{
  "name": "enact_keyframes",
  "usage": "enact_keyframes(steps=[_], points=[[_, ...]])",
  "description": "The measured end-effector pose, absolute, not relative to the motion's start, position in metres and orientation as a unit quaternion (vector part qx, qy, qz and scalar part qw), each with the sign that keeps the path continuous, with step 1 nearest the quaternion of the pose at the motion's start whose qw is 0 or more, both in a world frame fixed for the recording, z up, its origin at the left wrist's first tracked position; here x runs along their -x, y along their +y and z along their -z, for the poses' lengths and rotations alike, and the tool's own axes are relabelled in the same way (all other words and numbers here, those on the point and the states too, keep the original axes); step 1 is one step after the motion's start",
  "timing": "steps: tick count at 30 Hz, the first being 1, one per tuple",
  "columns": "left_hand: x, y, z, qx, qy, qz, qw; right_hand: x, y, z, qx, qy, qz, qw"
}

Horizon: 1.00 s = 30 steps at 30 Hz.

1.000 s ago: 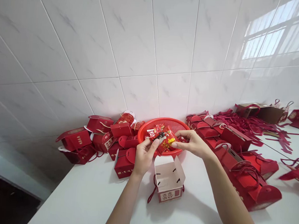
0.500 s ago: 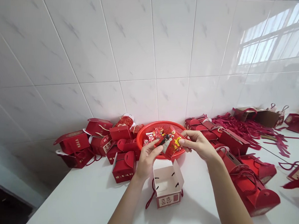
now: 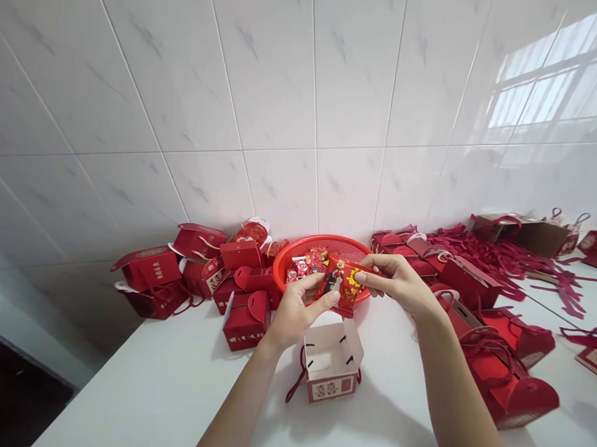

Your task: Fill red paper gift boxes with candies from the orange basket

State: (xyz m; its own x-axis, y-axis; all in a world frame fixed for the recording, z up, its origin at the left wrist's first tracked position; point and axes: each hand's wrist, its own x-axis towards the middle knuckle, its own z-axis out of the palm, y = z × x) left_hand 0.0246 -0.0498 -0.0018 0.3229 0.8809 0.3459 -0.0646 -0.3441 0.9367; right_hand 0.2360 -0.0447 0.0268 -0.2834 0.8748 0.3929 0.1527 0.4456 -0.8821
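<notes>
Between my two hands is a red candy packet (image 3: 344, 284) with yellow lettering and small printed figures. My left hand (image 3: 298, 310) pinches its left side, thumb on top. On the packet's right side, my right hand (image 3: 400, 282) is closed with thumb and fingers. Just behind sits a red plastic basket (image 3: 283, 255) holding several wrapped candies (image 3: 303, 265). Below the packet stands an open gift box (image 3: 331, 385), white inside, with its flap up and dark red cords at its sides; nothing shows inside but the dark cord ends.
Closed red gift boxes (image 3: 247, 322) cluster to the left of the basket, and more red boxes (image 3: 507, 388) line the right. Behind those lies a heap of dark red ribbons (image 3: 461, 255) beside a cardboard box (image 3: 538, 236). A tiled wall (image 3: 279, 102) bounds the white table (image 3: 169, 390).
The packet is now more upright, and my left hand's thumb has shifted further across it. The whole view has moved slightly. Both hands keep their hold.
</notes>
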Motion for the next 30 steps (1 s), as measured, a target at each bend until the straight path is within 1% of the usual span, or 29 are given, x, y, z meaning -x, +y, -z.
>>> enact_keyframes(steps=[4, 10, 14, 18, 22, 25, 28, 30], points=[[-0.025, -0.052, 0.001, -0.655, 0.298, -0.511, 0.47, -0.234, -0.047, -0.03, 0.359, -0.697, -0.39, 0.483], [-0.023, -0.052, 0.001, -0.626, 0.308, -0.551, 0.458, -0.227, -0.047, -0.03, 0.328, -0.682, -0.439, 0.485], [-0.02, -0.048, 0.005, -0.624, 0.311, -0.572, 0.432, -0.221, -0.044, -0.025, 0.319, -0.66, -0.463, 0.499], [-0.016, -0.043, 0.008, -0.639, 0.314, -0.593, 0.376, -0.216, -0.041, -0.023, 0.312, -0.596, -0.509, 0.537], [-0.012, -0.04, 0.009, -0.676, 0.337, -0.592, 0.28, -0.213, -0.041, -0.023, 0.305, -0.555, -0.539, 0.555], [-0.011, -0.04, 0.007, -0.683, 0.374, -0.576, 0.249, -0.211, -0.042, -0.022, 0.29, -0.584, -0.532, 0.541], [-0.013, -0.044, 0.006, -0.684, 0.382, -0.563, 0.261, -0.207, -0.043, -0.019, 0.276, -0.642, -0.508, 0.504], [-0.016, -0.047, 0.006, -0.7, 0.377, -0.546, 0.263, -0.203, -0.043, -0.017, 0.279, -0.666, -0.482, 0.496]])
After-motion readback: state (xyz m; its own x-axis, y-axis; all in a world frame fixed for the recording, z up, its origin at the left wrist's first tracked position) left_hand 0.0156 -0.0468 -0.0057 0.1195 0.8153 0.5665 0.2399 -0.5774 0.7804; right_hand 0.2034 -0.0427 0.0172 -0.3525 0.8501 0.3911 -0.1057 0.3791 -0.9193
